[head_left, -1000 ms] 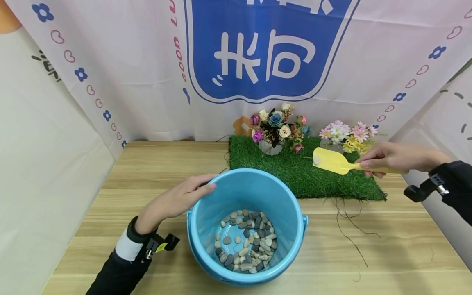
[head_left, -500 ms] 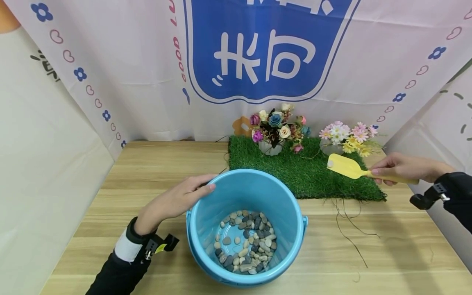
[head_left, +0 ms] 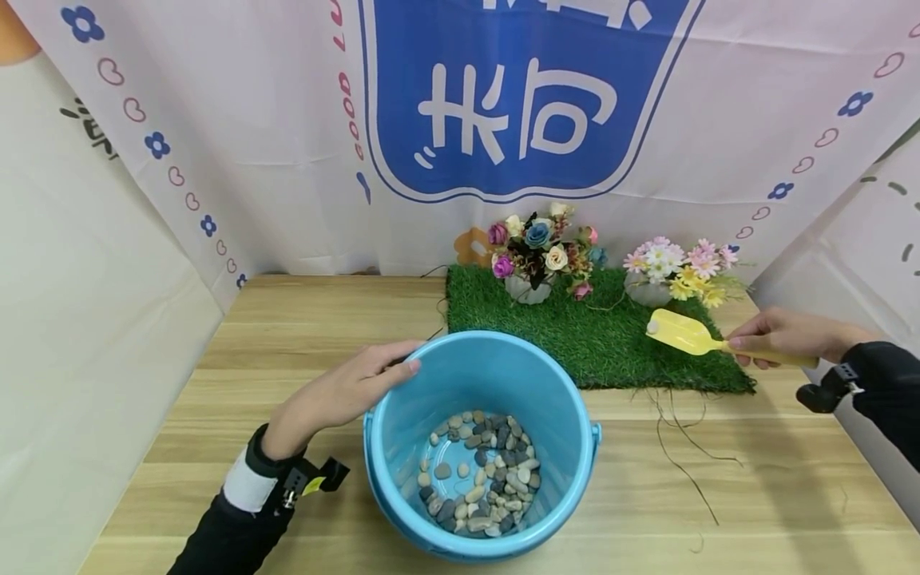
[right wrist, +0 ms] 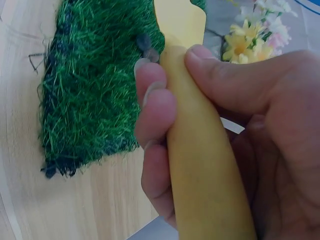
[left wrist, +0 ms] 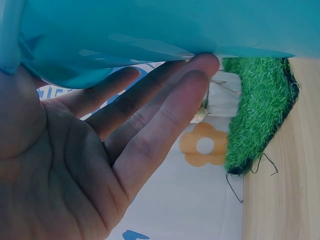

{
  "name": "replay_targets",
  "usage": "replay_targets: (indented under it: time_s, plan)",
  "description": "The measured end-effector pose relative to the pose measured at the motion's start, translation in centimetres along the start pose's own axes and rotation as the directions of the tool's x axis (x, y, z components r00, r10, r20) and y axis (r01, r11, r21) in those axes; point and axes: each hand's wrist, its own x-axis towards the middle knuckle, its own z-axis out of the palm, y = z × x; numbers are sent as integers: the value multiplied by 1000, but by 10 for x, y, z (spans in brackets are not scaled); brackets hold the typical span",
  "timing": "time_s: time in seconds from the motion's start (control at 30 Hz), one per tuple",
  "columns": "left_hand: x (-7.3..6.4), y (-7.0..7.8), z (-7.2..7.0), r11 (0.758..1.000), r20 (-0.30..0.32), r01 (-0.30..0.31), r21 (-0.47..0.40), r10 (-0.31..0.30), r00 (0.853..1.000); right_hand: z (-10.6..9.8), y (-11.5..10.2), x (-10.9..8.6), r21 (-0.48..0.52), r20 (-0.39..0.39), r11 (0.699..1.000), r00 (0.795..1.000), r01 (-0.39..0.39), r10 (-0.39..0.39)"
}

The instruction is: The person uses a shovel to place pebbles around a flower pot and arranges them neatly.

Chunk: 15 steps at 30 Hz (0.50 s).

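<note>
A light-blue bucket (head_left: 480,551) stands on the wooden table with grey and beige pebbles (head_left: 513,479) on its bottom. At its upper left, my left hand (head_left: 345,387) holds the rim, thumb over the edge; in the left wrist view the long fingers (left wrist: 155,120) lie almost straight along the outside wall. My right hand (head_left: 783,335) grips the handle of a yellow toy shovel (head_left: 683,331), its blade pointing left above the grass mat. One pale pebble (head_left: 652,327) is at the blade's tip. Small dark pebbles (right wrist: 144,41) show beside the shovel in the right wrist view.
A green artificial grass mat (head_left: 546,343) lies behind the bucket. On it are a pot of mixed roses (head_left: 535,247) and a pot of pink, white and yellow flowers (head_left: 676,267). Loose dark threads (head_left: 683,463) trail over the table. A printed cloth (head_left: 302,160) hangs behind.
My right hand has shifted right and slightly down with the shovel and its pebble, away from the bucket. The left hand and the bucket have stayed in place.
</note>
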Motion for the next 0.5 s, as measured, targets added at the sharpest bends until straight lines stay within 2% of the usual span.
replay_targets:
  time_s: [0.33, 0.5]
  plan:
    - [0, 1, 0, 1000, 3, -5, -2, 5, 1000, 1, 8, -2, 32, -29, 990, 990, -140, 141]
    - [-1, 1, 0, 1000, 2, 3, 0, -3, 1000, -1, 5, 1, 43, -31, 984, 984, -172, 174]
